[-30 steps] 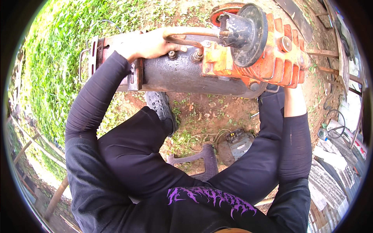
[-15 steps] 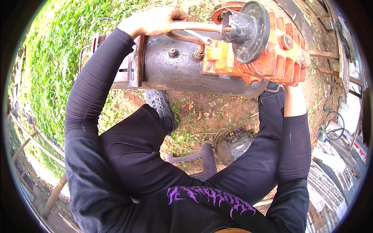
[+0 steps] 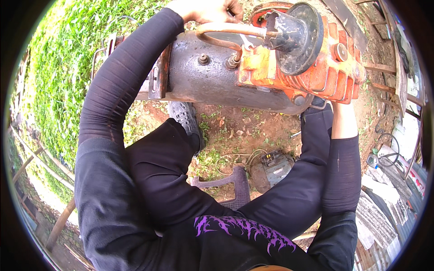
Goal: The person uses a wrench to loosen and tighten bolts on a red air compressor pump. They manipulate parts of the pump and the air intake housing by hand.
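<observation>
My left hand is beyond the bent copper pipe, at the top edge, its fingers curled closed. A wrench with a bright metal head sits by the orange compressor pump; its shaft runs behind the pipe toward that hand, where the grip is partly hidden. At the right, my right hand reaches under the pump's finned head, so only the wrist shows and its fingers are hidden. A worn black round filter housing stands on the pump, which is mounted on a dark cylindrical tank.
A metal bracket crosses the tank's left part. Below the tank, a grey box-like device with a cable lies on the dirt beside a dark chair-like frame. Corrugated sheets and wooden poles are at right; grass grows at left.
My left hand has moved right and farther away, and the wrench has swung with it. The pump appears slightly farther right in view. My right arm stays under the finned head.
</observation>
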A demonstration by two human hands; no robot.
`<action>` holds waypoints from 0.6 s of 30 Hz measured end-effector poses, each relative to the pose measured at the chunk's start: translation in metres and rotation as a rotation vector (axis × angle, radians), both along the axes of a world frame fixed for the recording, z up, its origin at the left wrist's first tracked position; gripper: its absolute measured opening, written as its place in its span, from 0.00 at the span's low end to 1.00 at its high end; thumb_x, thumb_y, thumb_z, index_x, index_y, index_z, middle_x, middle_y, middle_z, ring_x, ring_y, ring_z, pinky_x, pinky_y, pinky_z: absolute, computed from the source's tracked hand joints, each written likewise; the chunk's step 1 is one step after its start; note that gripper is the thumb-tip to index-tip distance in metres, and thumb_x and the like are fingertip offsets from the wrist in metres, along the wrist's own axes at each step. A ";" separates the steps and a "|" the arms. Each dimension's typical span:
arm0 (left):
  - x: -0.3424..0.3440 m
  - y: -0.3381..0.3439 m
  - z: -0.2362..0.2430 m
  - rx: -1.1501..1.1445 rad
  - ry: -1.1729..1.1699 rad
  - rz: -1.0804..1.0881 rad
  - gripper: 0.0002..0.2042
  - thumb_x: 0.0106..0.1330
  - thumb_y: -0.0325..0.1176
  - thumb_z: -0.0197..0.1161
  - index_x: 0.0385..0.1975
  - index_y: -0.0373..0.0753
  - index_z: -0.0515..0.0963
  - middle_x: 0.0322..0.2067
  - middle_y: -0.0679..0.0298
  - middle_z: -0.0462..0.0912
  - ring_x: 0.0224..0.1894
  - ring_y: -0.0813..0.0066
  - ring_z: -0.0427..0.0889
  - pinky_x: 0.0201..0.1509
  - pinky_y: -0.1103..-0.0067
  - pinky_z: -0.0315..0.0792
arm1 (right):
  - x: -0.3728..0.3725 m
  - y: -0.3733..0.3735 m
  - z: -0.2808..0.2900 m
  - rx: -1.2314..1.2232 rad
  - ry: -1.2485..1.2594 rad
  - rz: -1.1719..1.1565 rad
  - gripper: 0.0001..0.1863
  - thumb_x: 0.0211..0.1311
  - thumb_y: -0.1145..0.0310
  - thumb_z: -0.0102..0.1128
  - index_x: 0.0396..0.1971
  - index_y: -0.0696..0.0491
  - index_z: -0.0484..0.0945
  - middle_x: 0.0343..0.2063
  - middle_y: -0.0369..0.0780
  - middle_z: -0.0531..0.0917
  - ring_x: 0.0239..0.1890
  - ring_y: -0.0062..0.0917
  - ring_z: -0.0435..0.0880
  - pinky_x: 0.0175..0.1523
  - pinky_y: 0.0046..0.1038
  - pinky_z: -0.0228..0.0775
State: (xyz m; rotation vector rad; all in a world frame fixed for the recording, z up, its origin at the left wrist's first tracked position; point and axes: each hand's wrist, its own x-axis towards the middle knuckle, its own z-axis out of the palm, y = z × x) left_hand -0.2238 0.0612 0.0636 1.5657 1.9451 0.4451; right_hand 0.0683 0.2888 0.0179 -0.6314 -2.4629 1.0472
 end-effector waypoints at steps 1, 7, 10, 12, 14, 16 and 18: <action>-0.004 0.004 -0.004 0.010 0.014 -0.043 0.09 0.57 0.40 0.64 0.26 0.41 0.84 0.19 0.60 0.81 0.21 0.69 0.78 0.28 0.73 0.70 | 0.000 -0.002 0.000 -0.001 0.002 0.002 0.33 0.57 0.49 0.49 0.64 0.46 0.65 0.60 0.40 0.69 0.59 0.42 0.68 0.62 0.49 0.57; -0.001 0.003 0.010 -0.042 0.062 -0.012 0.09 0.57 0.40 0.64 0.25 0.43 0.84 0.20 0.61 0.82 0.23 0.69 0.79 0.31 0.71 0.71 | 0.000 0.003 0.000 -0.015 0.023 0.017 0.33 0.57 0.49 0.49 0.64 0.46 0.65 0.61 0.40 0.69 0.59 0.42 0.68 0.63 0.50 0.57; -0.009 0.003 -0.003 0.056 0.128 -0.088 0.10 0.57 0.43 0.64 0.24 0.44 0.84 0.21 0.63 0.83 0.25 0.70 0.80 0.37 0.69 0.72 | -0.001 0.002 0.000 -0.019 0.032 0.020 0.33 0.57 0.49 0.49 0.64 0.46 0.65 0.61 0.40 0.69 0.59 0.42 0.68 0.63 0.50 0.57; -0.008 0.005 -0.004 0.001 0.116 -0.066 0.09 0.57 0.43 0.65 0.25 0.45 0.84 0.22 0.64 0.83 0.26 0.70 0.81 0.40 0.67 0.71 | 0.000 -0.003 0.000 -0.026 0.040 0.023 0.33 0.57 0.49 0.49 0.64 0.46 0.65 0.61 0.40 0.69 0.59 0.42 0.68 0.63 0.50 0.56; -0.006 0.005 -0.004 -0.023 0.109 -0.053 0.10 0.56 0.44 0.65 0.25 0.46 0.84 0.22 0.64 0.83 0.27 0.69 0.81 0.41 0.67 0.71 | 0.001 -0.001 0.004 -0.032 0.048 0.026 0.33 0.57 0.49 0.49 0.64 0.46 0.65 0.61 0.40 0.69 0.60 0.42 0.68 0.63 0.50 0.56; -0.005 0.003 -0.003 -0.019 0.105 -0.051 0.10 0.56 0.44 0.65 0.26 0.45 0.84 0.22 0.63 0.83 0.26 0.67 0.81 0.38 0.69 0.72 | -0.001 -0.003 0.001 -0.037 0.057 0.030 0.33 0.57 0.49 0.49 0.64 0.46 0.65 0.61 0.40 0.69 0.60 0.42 0.68 0.63 0.50 0.56; -0.010 0.004 -0.009 0.011 0.091 -0.066 0.10 0.56 0.43 0.66 0.27 0.44 0.84 0.23 0.62 0.83 0.26 0.66 0.81 0.36 0.70 0.73 | -0.002 -0.003 0.000 -0.041 0.065 0.030 0.33 0.58 0.49 0.48 0.64 0.46 0.65 0.61 0.40 0.69 0.60 0.42 0.68 0.63 0.50 0.56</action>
